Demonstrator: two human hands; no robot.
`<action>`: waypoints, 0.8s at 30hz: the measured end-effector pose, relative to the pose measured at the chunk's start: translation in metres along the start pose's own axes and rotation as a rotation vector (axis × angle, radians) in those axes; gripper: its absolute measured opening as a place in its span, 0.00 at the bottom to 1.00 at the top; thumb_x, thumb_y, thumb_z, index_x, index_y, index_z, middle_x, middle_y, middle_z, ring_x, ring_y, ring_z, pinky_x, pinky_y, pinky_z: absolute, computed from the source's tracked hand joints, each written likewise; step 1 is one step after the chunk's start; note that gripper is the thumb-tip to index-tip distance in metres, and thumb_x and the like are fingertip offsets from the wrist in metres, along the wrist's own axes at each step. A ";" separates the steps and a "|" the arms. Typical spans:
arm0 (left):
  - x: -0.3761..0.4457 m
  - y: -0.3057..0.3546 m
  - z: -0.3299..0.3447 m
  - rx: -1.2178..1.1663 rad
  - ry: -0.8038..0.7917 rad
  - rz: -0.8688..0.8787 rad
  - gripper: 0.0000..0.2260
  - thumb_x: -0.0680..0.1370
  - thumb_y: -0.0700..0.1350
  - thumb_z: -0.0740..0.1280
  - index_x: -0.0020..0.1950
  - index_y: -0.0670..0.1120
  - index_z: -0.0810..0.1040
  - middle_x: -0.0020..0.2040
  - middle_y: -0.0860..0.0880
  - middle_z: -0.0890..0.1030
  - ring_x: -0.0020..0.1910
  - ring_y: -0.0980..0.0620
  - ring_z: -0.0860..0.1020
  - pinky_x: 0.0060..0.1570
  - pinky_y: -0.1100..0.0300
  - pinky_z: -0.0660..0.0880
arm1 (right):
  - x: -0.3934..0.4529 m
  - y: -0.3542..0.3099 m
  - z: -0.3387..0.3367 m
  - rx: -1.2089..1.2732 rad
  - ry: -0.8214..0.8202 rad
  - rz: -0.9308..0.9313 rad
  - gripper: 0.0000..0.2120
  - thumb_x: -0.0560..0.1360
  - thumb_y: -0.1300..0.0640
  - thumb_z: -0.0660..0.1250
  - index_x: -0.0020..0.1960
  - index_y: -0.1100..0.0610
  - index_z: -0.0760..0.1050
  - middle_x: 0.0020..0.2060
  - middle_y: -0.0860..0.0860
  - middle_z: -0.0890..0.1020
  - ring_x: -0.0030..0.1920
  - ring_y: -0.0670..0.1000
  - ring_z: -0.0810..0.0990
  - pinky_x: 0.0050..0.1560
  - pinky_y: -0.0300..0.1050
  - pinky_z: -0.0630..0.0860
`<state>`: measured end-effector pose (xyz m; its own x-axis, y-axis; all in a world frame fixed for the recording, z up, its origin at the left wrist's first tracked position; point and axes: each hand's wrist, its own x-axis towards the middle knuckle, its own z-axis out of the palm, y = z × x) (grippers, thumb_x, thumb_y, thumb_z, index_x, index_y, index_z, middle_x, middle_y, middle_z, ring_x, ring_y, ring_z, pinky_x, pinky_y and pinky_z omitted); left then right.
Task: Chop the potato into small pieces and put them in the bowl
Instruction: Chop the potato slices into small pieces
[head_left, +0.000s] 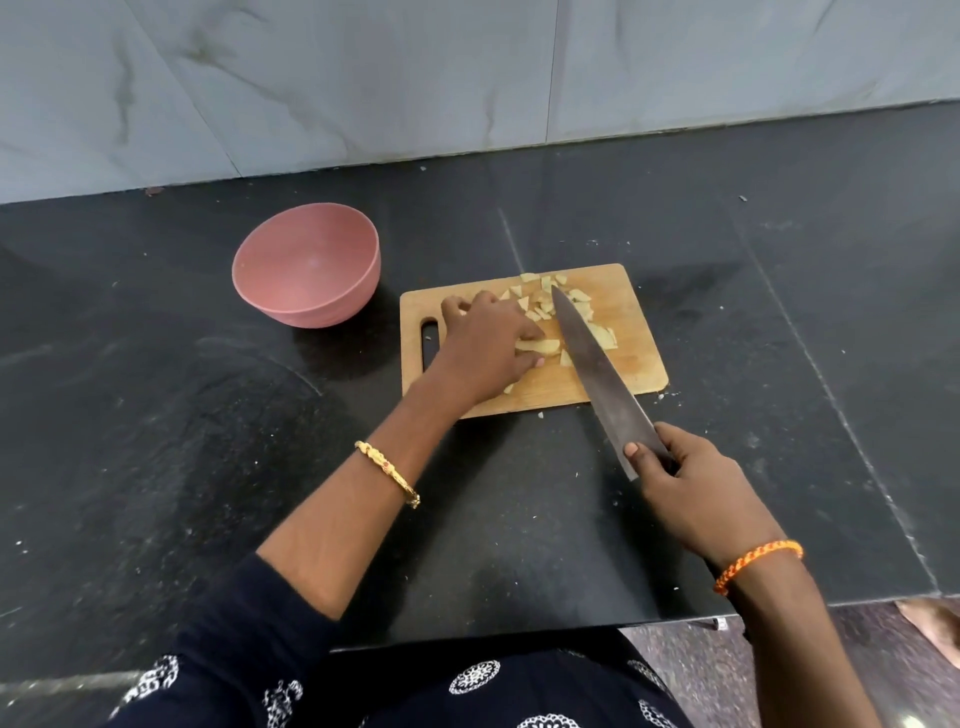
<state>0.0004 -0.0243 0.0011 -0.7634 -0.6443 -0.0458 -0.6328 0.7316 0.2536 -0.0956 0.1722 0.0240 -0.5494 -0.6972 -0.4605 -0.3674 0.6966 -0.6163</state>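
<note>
Pale potato pieces (540, 347) lie scattered over a wooden chopping board (639, 358) on the black counter. My left hand (485, 345) rests on the board with its fingers curled over some strips of potato. My right hand (685, 488) grips the handle of a large knife (592, 364), thumb pressed on the blade's heel. The blade slants across the board with its tip among the far pieces. A pink bowl (306, 265) stands left of the board, nothing inside it.
The black stone counter (156, 415) stretches wide to the left and right. A grey marble wall (467, 78) rises behind it. Small scraps of potato dot the counter near the board's front edge. The counter's near edge runs just below my arms.
</note>
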 end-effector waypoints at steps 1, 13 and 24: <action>0.000 0.001 0.002 -0.013 0.025 -0.011 0.14 0.76 0.54 0.66 0.60 0.55 0.78 0.62 0.54 0.76 0.64 0.50 0.66 0.59 0.49 0.56 | -0.001 -0.002 0.003 -0.011 0.012 0.002 0.10 0.79 0.51 0.59 0.51 0.56 0.73 0.40 0.53 0.79 0.41 0.53 0.77 0.40 0.44 0.73; -0.007 0.009 0.013 -0.103 0.188 -0.091 0.13 0.76 0.50 0.68 0.59 0.52 0.80 0.59 0.53 0.80 0.62 0.51 0.66 0.51 0.55 0.51 | 0.003 -0.029 0.028 -0.305 0.031 0.004 0.04 0.81 0.54 0.52 0.51 0.54 0.61 0.34 0.53 0.70 0.39 0.58 0.73 0.39 0.47 0.70; -0.016 0.011 0.014 -0.211 0.295 -0.188 0.13 0.73 0.51 0.71 0.57 0.52 0.81 0.52 0.52 0.80 0.57 0.52 0.66 0.55 0.54 0.55 | -0.023 -0.019 0.016 -0.305 -0.067 0.029 0.07 0.81 0.53 0.52 0.49 0.55 0.64 0.37 0.56 0.75 0.41 0.59 0.77 0.43 0.51 0.76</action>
<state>0.0038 -0.0025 -0.0090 -0.5478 -0.8210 0.1610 -0.6936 0.5533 0.4613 -0.0645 0.1723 0.0358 -0.5160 -0.6790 -0.5223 -0.5660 0.7279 -0.3871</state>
